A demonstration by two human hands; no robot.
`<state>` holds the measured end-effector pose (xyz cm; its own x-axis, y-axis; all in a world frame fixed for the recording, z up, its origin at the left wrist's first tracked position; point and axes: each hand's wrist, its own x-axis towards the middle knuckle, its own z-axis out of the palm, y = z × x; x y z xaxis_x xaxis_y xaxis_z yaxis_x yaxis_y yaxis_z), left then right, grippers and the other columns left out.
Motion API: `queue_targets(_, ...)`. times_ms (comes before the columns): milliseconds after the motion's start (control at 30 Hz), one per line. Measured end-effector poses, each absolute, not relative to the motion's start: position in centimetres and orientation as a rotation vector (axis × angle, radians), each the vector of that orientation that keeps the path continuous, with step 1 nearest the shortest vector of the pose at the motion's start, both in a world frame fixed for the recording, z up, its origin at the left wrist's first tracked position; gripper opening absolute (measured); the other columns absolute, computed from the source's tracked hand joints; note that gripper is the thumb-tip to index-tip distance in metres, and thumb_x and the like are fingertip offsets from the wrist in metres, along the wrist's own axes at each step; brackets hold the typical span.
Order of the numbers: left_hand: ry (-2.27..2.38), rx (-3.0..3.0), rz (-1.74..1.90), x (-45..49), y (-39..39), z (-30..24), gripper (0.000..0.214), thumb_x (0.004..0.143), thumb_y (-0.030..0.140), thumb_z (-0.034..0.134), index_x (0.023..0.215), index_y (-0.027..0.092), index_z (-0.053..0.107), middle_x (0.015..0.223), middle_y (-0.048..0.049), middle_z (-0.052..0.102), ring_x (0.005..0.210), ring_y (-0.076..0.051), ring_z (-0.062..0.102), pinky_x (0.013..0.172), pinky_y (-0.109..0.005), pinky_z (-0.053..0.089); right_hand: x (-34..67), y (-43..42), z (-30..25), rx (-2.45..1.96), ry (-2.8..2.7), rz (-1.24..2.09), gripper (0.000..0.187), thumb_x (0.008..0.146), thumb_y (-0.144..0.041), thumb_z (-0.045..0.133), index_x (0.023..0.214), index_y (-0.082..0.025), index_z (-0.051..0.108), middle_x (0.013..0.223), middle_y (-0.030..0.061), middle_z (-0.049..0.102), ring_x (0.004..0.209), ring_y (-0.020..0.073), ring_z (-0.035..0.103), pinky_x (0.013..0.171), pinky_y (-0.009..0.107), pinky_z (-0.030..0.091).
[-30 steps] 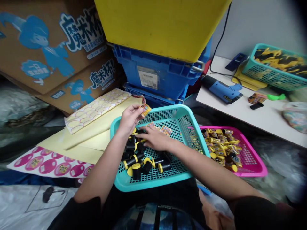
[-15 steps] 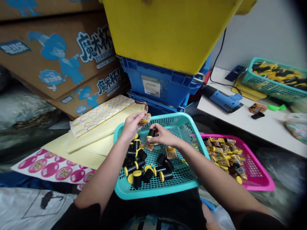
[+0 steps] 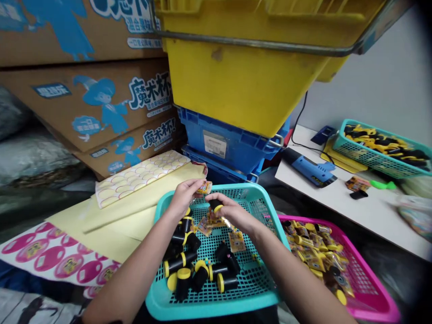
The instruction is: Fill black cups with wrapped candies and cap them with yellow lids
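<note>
My left hand (image 3: 184,198) pinches a small printed orange-and-yellow packet (image 3: 204,187) above the far left part of a teal basket (image 3: 202,310). Beside it, my right hand (image 3: 232,210) is closed round a small black canister (image 3: 214,204) with a yellow end, held tilted. The canister and the packet are close together but apart. Several black canisters with yellow lids (image 3: 184,279) lie or stand in the basket below my hands. Flat printed pieces (image 3: 237,242) lie on its mesh, and a loose yellow lid (image 3: 172,282) is near the front left.
A pink basket (image 3: 388,310) of wrapped yellow pieces sits to the right. On the white table (image 3: 286,173) are a blue heat gun (image 3: 310,167) and another teal basket (image 3: 381,155). Sticker sheets (image 3: 57,254) lie left; cartons (image 3: 111,96) and yellow (image 3: 236,81) and blue crates (image 3: 216,135) stand behind.
The camera has tipped upward, so most things sit lower in view. My right hand has turned the canister from nearly upright to tilted. The left hand keeps its hold on the packet.
</note>
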<state>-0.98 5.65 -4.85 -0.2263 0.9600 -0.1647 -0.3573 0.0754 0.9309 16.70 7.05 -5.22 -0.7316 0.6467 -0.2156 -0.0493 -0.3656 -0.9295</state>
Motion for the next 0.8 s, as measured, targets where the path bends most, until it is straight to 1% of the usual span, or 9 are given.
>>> queue_targets(100, 1.162, 0.737, 1.440, -1.05, 5.65, -5.01, 0.036, 0.062, 0.041, 0.079, 0.085, 0.014, 0.074, 0.083, -0.0073, 0.074, 0.075, -0.018, 0.065, 0.062, -0.025, 0.050, 16.83, 7.12, -4.87, -0.717, -1.300, 2.188, 0.043, 0.058, -0.014, 0.050, 0.098, -0.021, 0.061, 0.099, 0.0021, 0.053, 0.076, 0.0134, 0.048, 0.070, 0.027, 0.040)
queue_targets(200, 1.158, 0.752, 1.438, -1.11, 5.61, -5.07, 0.035, 0.063, 0.042, 0.078, 0.085, 0.015, 0.074, 0.084, -0.0072, 0.074, 0.077, -0.019, 0.065, 0.064, -0.026, 0.050, 17.02, 6.89, -4.47, -0.620, -1.181, 2.330, 0.040, 0.062, -0.020, 0.052, 0.101, -0.021, 0.058, 0.096, 0.0018, 0.048, 0.073, 0.0128, 0.046, 0.066, 0.027, 0.039)
queue_targets(300, 1.160, 0.757, 1.433, -1.15, 5.64, -5.13, 0.035, 0.064, 0.042, 0.078, 0.086, 0.015, 0.074, 0.085, -0.0070, 0.074, 0.078, -0.018, 0.065, 0.065, -0.026, 0.050, 17.25, 6.69, -4.34, -0.583, -1.142, 2.386, 0.047, 0.059, -0.020, 0.054, 0.106, -0.023, 0.056, 0.098, 0.0018, 0.045, 0.077, 0.0135, 0.046, 0.067, 0.027, 0.039)
queue_targets(367, 1.167, 0.756, 1.435, -1.15, 5.68, -5.16, 0.036, 0.063, 0.042, 0.078, 0.087, 0.015, 0.073, 0.085, -0.0072, 0.074, 0.078, -0.018, 0.065, 0.065, -0.026, 0.051, 17.36, 6.71, -4.44, -0.585, -1.192, 2.347, 0.055, 0.055, -0.014, 0.054, 0.109, -0.023, 0.054, 0.099, 0.0013, 0.045, 0.079, 0.0133, 0.045, 0.068, 0.026, 0.038)
queue_targets(433, 1.167, 0.754, 1.438, -1.14, 5.71, -5.16, 0.037, 0.063, 0.042, 0.078, 0.086, 0.015, 0.073, 0.085, -0.0073, 0.073, 0.077, -0.018, 0.065, 0.065, -0.026, 0.051, 17.43, 6.80, -4.64, -0.578, -1.294, 2.278, 0.058, 0.055, -0.010, 0.053, 0.112, -0.024, 0.054, 0.100, 0.0012, 0.046, 0.080, 0.0132, 0.045, 0.069, 0.025, 0.037)
queue_targets(500, 1.157, 0.748, 1.439, -1.13, 5.72, -5.11, 0.037, 0.062, 0.042, 0.079, 0.086, 0.015, 0.074, 0.083, -0.0069, 0.074, 0.075, -0.018, 0.066, 0.064, -0.026, 0.051, 17.48, 6.86, -4.82, -0.565, -1.387, 2.219, 0.055, 0.060, -0.011, 0.054, 0.113, -0.025, 0.054, 0.104, 0.0016, 0.047, 0.081, 0.0133, 0.045, 0.070, 0.026, 0.037)
queue_targets(600, 1.151, 0.738, 1.443, -1.11, 5.71, -4.97, 0.035, 0.062, 0.040, 0.079, 0.086, 0.015, 0.074, 0.081, -0.0067, 0.074, 0.074, -0.018, 0.066, 0.063, -0.025, 0.051, 17.50, 6.80, -4.98, -0.545, -1.457, 2.214, 0.045, 0.069, -0.021, 0.056, 0.114, -0.025, 0.054, 0.105, 0.0028, 0.048, 0.077, 0.0131, 0.044, 0.069, 0.026, 0.038)
queue_targets(700, 1.160, 0.737, 1.442, -1.10, 5.67, -4.87, 0.033, 0.063, 0.039, 0.078, 0.086, 0.015, 0.074, 0.082, -0.0073, 0.074, 0.075, -0.018, 0.066, 0.063, -0.024, 0.051, 17.46, 6.64, -5.12, -0.570, -1.474, 2.190, 0.040, 0.076, -0.030, 0.058, 0.115, -0.024, 0.052, 0.101, 0.0028, 0.049, 0.074, 0.0126, 0.044, 0.067, 0.026, 0.038)
queue_targets(800, 1.152, 0.733, 1.438, -1.04, 5.58, -4.81, 0.032, 0.064, 0.039, 0.078, 0.084, 0.015, 0.074, 0.082, -0.0073, 0.074, 0.074, -0.017, 0.066, 0.063, -0.024, 0.050, 17.37, 6.61, -5.29, -0.589, -1.461, 2.096, 0.033, 0.080, -0.030, 0.056, 0.113, -0.024, 0.054, 0.091, 0.0010, 0.049, 0.072, 0.0121, 0.044, 0.066, 0.026, 0.037)
